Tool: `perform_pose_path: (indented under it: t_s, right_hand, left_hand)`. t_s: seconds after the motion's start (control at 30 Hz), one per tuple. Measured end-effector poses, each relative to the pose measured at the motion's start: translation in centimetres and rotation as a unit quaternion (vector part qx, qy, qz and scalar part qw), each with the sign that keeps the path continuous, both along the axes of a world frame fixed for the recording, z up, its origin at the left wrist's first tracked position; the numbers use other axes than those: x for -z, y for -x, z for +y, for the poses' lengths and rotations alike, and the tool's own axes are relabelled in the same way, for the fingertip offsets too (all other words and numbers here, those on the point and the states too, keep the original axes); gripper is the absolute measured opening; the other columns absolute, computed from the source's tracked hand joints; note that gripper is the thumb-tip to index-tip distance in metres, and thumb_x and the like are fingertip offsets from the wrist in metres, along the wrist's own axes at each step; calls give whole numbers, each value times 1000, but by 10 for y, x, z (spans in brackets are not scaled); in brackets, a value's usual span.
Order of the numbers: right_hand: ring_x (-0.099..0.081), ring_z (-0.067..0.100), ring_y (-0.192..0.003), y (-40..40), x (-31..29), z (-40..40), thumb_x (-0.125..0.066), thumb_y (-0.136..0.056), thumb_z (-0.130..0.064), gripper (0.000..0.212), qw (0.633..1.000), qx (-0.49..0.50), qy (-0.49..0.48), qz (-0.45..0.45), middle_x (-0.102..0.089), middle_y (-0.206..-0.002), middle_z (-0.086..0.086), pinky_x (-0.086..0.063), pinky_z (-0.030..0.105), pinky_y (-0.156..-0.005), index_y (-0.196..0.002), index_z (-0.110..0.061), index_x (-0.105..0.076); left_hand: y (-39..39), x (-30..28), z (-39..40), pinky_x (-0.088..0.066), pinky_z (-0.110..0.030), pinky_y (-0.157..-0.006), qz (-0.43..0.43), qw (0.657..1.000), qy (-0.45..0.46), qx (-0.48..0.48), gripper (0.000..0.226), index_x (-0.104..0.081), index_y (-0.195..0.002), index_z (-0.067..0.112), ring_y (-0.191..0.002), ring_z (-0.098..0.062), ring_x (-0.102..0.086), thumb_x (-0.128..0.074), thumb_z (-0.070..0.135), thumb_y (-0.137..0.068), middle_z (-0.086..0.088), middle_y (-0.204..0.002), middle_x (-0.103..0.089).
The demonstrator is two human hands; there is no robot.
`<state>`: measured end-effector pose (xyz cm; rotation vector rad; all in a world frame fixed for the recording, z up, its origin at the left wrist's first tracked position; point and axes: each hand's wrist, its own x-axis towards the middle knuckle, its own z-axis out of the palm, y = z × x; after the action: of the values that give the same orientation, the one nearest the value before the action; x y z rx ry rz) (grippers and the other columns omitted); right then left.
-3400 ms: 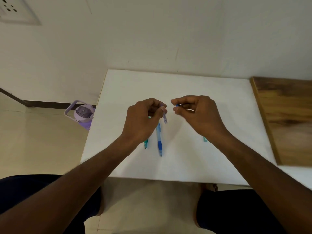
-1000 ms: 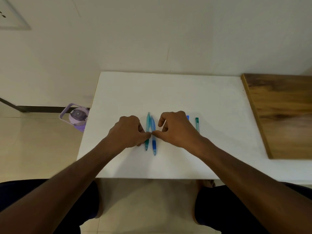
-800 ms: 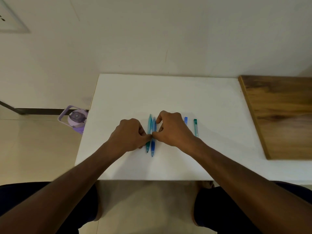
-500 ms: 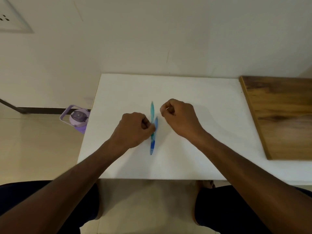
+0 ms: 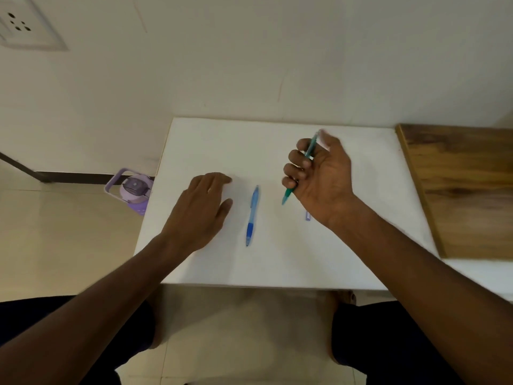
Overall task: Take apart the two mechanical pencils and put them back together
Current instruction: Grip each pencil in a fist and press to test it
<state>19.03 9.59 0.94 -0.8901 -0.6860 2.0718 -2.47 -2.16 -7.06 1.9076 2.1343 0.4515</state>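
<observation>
A blue mechanical pencil (image 5: 252,215) lies lengthwise on the white table (image 5: 277,262), tip toward me. My right hand (image 5: 319,176) is raised above the table with its fingers curled around a teal mechanical pencil (image 5: 288,193), whose tip points down and left. A small pale blue part (image 5: 307,216) lies on the table just under that wrist, mostly hidden. My left hand (image 5: 202,209) rests flat on the table to the left of the blue pencil, fingers spread, holding nothing.
A wooden board (image 5: 466,190) lies along the table's right side. A purple water bottle (image 5: 133,190) stands on the floor past the table's left edge. The wall runs right behind the table. My knees are below the front edge.
My right hand has lifted the teal pencil off the table and moved up and right. My left hand has let go and shifted left, flat on the table. The blue pencil stays down.
</observation>
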Motion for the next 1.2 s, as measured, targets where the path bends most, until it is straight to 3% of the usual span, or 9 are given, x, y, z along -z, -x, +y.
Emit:
perform_pose_path:
  t_s: [0.1,0.2,0.4,0.57,0.7,0.77,0.83,1.0,1.2]
  right_hand:
    - [-14,14,-47,-6,-5,1,-35,-94,-80,73,999,-40,6,10,-16,-52,-2,-10,33,-55,-56,-19,-26]
    - [-14,14,-44,2,-8,2,-35,-99,-70,72,997,-64,-11,32,-17,-47,-3,-9,32,-53,-49,-21,-21]
    - [-9,13,-45,16,-19,-1,-32,-100,-31,48,998,-47,-15,47,-18,-48,-5,-10,23,-48,-53,-20,-30]
    - [-17,8,-39,21,-17,-8,-33,-108,-46,49,995,-83,-56,24,-26,-47,-7,-19,18,-44,-73,-16,-51]
    - [-18,8,-41,21,-18,-15,-31,-105,-28,37,988,-82,-129,-19,-27,-48,-7,-20,18,-45,-81,-15,-55]
    - [-18,8,-40,21,-23,-19,-33,-109,-33,40,985,-81,-149,-38,-26,-49,-6,-19,18,-44,-84,-14,-57]
    - [-16,10,-41,23,-26,-22,-33,-111,-43,47,983,-84,-155,-48,-22,-50,-4,-15,21,-45,-83,-14,-58]
    - [-9,19,-47,29,-24,-25,-31,-108,-27,42,973,-85,-198,-78,-16,-57,8,-15,24,-46,-79,-15,-58]
    - [-12,15,-46,25,-20,-23,-32,-110,-38,49,972,-92,-192,-99,-17,-55,5,-17,23,-45,-77,-17,-62]
  left_hand:
    - [2,27,-10,-14,-47,-132,31,999,19,-16,64,-16,-168,26,-164,-25,-8,-31,49,-110,-1,-178,-10]
    - [0,37,-10,-1,-44,-133,39,999,9,-13,67,0,-168,36,-164,-17,11,-21,57,-108,7,-178,9]
    - [-1,39,-6,-4,-49,-133,49,999,6,-16,67,1,-168,37,-164,-17,14,-22,57,-108,7,-177,12]
    - [-3,42,-2,-4,-51,-133,61,998,11,-23,68,-1,-168,36,-164,-19,12,-20,59,-107,6,-177,11]
    - [-8,42,1,-6,-53,-133,63,997,14,-36,68,-5,-169,35,-164,-21,9,-21,58,-106,5,-178,9]
    - [-8,41,0,-5,-53,-133,58,998,8,-34,68,-5,-168,36,-164,-21,10,-21,59,-106,5,-178,9]
    - [-5,40,-1,-4,-52,-133,57,998,1,-31,68,-3,-168,37,-164,-20,11,-21,58,-106,6,-178,11]
    - [-8,38,-1,-4,-53,-133,58,998,-1,-25,69,-4,-169,35,-164,-20,10,-20,56,-105,4,-178,10]
    - [-7,39,2,-4,-53,-133,62,998,-3,-22,69,-4,-169,35,-164,-20,10,-21,56,-105,5,-178,10]
